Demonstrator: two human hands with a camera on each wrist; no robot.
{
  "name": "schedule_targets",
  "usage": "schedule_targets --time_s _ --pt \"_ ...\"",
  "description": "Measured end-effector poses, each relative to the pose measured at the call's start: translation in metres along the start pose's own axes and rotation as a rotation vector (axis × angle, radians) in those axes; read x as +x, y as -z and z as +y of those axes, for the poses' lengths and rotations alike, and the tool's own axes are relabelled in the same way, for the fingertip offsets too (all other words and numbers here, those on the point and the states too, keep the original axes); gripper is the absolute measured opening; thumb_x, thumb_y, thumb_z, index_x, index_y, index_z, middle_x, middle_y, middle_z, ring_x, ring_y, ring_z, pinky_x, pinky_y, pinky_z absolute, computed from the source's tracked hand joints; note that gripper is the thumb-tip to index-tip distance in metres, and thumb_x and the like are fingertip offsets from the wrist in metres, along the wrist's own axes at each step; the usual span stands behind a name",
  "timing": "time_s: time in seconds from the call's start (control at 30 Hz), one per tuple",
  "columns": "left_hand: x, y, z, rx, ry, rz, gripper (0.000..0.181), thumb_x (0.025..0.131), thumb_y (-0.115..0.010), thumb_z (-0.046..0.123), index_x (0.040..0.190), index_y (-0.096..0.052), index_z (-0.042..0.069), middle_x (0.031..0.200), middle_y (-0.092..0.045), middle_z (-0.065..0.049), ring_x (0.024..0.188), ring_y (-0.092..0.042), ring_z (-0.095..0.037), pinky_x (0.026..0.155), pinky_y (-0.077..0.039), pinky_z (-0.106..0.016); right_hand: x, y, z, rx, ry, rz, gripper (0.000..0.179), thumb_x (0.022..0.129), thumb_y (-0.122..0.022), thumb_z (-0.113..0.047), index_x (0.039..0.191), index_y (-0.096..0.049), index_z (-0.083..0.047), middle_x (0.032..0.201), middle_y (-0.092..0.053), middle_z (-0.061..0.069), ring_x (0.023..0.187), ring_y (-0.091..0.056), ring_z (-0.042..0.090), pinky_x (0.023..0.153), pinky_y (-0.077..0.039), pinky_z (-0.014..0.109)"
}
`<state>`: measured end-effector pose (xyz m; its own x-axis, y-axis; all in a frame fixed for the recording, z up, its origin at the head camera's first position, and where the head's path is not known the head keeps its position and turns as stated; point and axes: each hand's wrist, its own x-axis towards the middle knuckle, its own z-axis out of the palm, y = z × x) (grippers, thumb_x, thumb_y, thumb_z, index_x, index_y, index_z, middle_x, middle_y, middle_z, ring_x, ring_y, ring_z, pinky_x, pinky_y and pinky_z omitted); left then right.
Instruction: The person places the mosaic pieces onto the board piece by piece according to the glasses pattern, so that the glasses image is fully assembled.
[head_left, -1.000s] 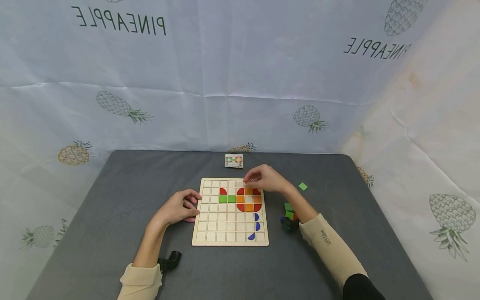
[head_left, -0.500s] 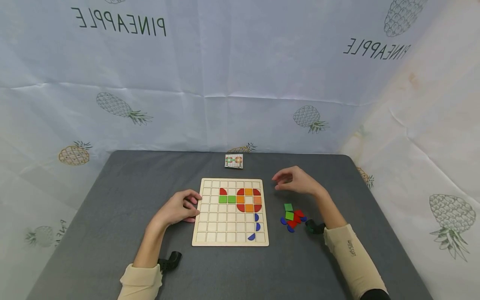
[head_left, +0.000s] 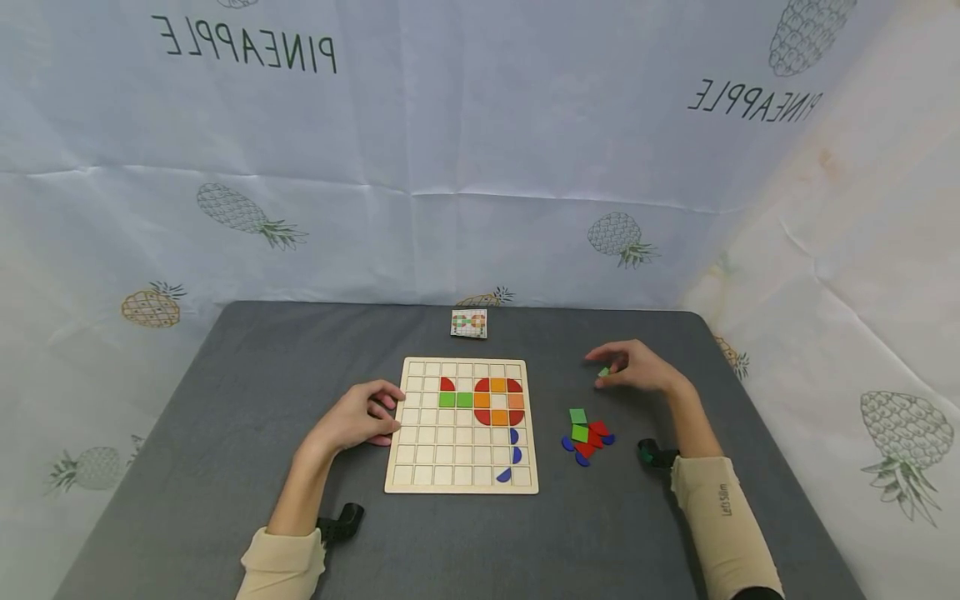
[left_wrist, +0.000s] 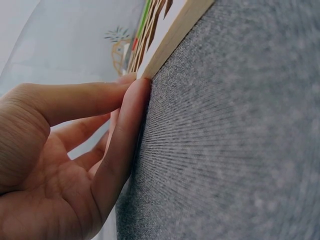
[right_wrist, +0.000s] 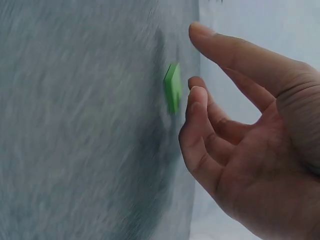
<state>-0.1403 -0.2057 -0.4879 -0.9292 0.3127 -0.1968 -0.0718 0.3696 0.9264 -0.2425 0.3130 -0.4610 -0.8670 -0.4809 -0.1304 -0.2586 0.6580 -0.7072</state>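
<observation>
At its left edge the wooden grid board (head_left: 431,454) is held by my left hand (head_left: 360,417); the left wrist view has thumb and forefinger pinching the board's pale edge (left_wrist: 175,42). Red rounded pieces, orange squares and two green squares fill some cells in its upper half. Blue half-circle pieces (head_left: 503,475) lie down its right side. Right of the board, my right hand (head_left: 633,367) hovers around a loose green square tile (right_wrist: 172,87). Its thumb and fingers are spread apart in the right wrist view, with the tile just beyond the fingertips.
A small pile of loose red, green and blue pieces (head_left: 580,433) lies right of the board. Behind the board stands a small pattern card (head_left: 468,322). The grey table (head_left: 300,342) ends at a pineapple-print curtain (head_left: 450,233).
My right hand has moved from the board's top right, rightward over the table, to the loose green tile. The left hand stays on the board's edge, and the pieces there look unmoved.
</observation>
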Motion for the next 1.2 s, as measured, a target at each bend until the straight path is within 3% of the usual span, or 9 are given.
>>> schedule_targets --time_s 0.17,0.4,0.7,1.2 --pt "0.000 0.000 0.002 -0.007 0.004 -0.003 0.045 0.091 -0.078 -0.007 0.133 -0.061 -0.009 0.110 -0.055 -0.020 0.082 -0.064 -0.020 0.066 -0.068 -0.036 -0.005 0.004 0.013 0.005 -0.031 -0.006 0.048 0.093 -0.086 -0.010 0.137 -0.070 0.002 0.134 -0.065 0.030 0.087 -0.063 0.015 0.072 -0.054 0.025" --pt "0.000 0.002 0.002 -0.002 -0.007 -0.007 0.045 0.091 -0.077 -0.008 0.133 -0.061 -0.009 0.109 -0.055 -0.020 0.081 -0.064 -0.019 0.065 -0.068 -0.037 -0.008 0.005 0.019 0.015 -0.064 -0.003 0.046 0.092 -0.086 -0.010 0.133 -0.071 0.004 0.119 -0.065 0.025 0.067 -0.049 0.009 0.060 -0.042 0.024" --pt "0.001 0.001 0.003 -0.007 0.004 -0.008 0.045 0.092 -0.077 -0.008 0.133 -0.061 -0.009 0.109 -0.054 -0.019 0.081 -0.063 -0.019 0.066 -0.068 -0.036 -0.007 0.004 0.019 0.030 -0.104 0.020 0.042 0.092 -0.087 -0.011 0.129 -0.072 0.006 0.113 -0.070 0.025 0.073 -0.056 0.011 0.063 -0.048 0.024" --pt "0.004 0.003 0.001 0.005 0.000 -0.001 0.045 0.091 -0.077 -0.008 0.133 -0.061 -0.009 0.109 -0.054 -0.020 0.081 -0.062 -0.019 0.065 -0.068 -0.037 -0.008 0.002 0.023 0.022 -0.074 0.065 0.037 0.092 -0.087 -0.012 0.123 -0.075 0.004 0.110 -0.073 0.022 0.072 -0.058 0.008 0.061 -0.049 0.023"
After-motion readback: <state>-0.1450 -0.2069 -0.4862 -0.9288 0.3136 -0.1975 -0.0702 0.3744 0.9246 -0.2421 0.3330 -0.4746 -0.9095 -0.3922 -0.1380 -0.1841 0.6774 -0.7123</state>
